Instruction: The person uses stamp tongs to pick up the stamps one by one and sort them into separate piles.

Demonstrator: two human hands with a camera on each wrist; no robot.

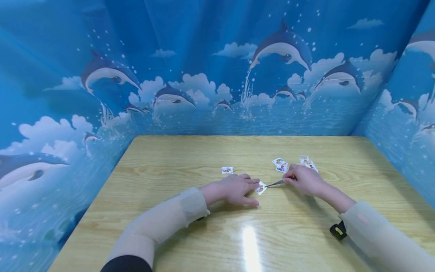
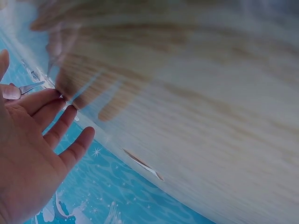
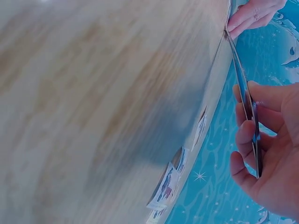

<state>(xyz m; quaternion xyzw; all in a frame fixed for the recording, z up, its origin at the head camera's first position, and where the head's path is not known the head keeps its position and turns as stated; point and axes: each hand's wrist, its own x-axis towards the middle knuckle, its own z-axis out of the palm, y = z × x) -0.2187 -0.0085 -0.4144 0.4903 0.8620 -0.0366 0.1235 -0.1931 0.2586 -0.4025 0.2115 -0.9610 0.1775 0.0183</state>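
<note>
My right hand (image 1: 306, 181) pinches a pair of metal tweezers (image 1: 276, 183), their tips on a small white card with a printed picture (image 1: 261, 188). On the card's left edge rest the fingertips of my left hand (image 1: 236, 190), its fingers stretched out and thumb spread. The right wrist view has the tweezers (image 3: 243, 77) lying long and slim between thumb and fingers, tips down at the tabletop. Above my left hand, a single picture card (image 1: 227, 170) lies flat.
Two overlapping cards (image 1: 281, 167) lie beyond the tweezers. Several more cards (image 1: 304, 159) are grouped behind my right hand, partly hidden by it. The wooden table (image 1: 176, 151) ends at a dolphin-printed blue curtain (image 1: 204, 56) at the back and sides.
</note>
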